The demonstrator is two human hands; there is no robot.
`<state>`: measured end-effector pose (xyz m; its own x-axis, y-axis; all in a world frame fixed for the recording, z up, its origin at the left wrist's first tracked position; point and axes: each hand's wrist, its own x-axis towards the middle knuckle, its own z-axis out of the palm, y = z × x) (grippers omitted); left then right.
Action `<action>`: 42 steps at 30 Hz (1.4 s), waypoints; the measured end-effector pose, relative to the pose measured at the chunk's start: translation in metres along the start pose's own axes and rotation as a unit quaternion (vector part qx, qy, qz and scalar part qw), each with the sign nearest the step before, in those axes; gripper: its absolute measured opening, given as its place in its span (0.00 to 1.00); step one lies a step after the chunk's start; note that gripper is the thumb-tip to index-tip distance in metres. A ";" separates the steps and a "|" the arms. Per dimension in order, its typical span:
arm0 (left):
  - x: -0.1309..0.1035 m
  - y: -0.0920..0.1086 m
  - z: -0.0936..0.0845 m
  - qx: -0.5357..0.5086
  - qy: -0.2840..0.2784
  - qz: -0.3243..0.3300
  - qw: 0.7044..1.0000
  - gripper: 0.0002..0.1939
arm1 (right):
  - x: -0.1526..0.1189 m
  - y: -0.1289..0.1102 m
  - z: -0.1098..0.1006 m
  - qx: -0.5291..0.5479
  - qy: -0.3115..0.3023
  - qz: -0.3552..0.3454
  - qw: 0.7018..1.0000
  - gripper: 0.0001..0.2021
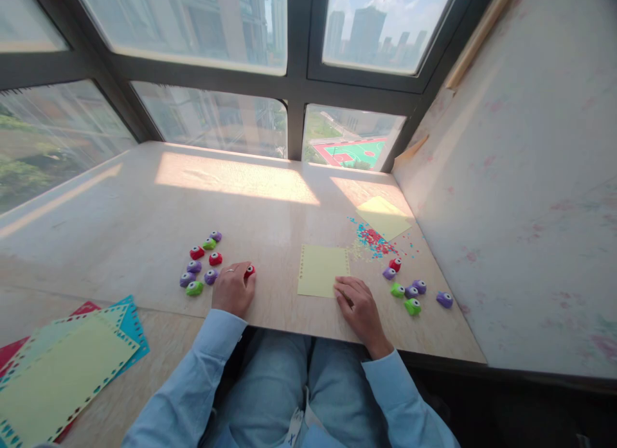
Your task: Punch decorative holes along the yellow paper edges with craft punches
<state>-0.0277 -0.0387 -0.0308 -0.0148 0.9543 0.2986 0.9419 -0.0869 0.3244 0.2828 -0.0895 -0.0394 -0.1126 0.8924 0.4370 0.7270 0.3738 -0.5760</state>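
Observation:
My left hand rests on the table with its fingers curled around a small red one-eyed punch, partly hidden by the fingers. Beside it on the left stand several red, green and purple punches. A pale yellow sheet with holes punched along its left and top right edges lies flat in front of me. The fingertips of my right hand touch the sheet's lower right corner; those fingers are bent together, and whether anything is under them is hidden.
More punches sit at the right, below scattered blue, red and yellow paper dots and another yellow sheet. Punched coloured sheets overlap at the lower left. Windows border the back; a wall stands right.

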 end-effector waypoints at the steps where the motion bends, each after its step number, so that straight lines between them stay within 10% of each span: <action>1: -0.001 -0.003 -0.002 0.019 0.006 -0.010 1.000 0.16 | 0.000 0.001 0.000 0.000 0.000 -0.001 1.000 0.10; 12: -0.012 -0.004 -0.034 0.068 0.021 -0.111 0.991 0.17 | -0.002 0.007 0.002 0.011 0.007 -0.016 1.000 0.10; 24: -0.009 0.076 0.001 -0.050 -0.185 0.018 0.981 0.13 | -0.003 0.007 0.002 0.014 0.006 -0.015 1.000 0.10; 35: -0.012 0.102 0.012 -0.187 -0.202 -0.003 0.961 0.20 | -0.003 0.008 0.003 0.013 0.007 -0.016 1.000 0.09; 38: -0.019 0.107 0.008 -0.313 -0.181 -0.100 0.927 0.28 | -0.002 0.007 0.002 0.011 0.002 -0.012 1.000 0.09; 42: -0.024 0.112 -0.002 -0.515 -0.204 -0.277 0.785 0.27 | -0.002 0.005 0.001 0.011 0.004 -0.010 1.000 0.09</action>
<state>0.0773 -0.0721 -0.0004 -0.0205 0.9210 -0.3890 0.0548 0.3895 0.9194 0.2857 -0.0890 -0.0440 -0.1215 0.8833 0.4528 0.7090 0.3965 -0.5832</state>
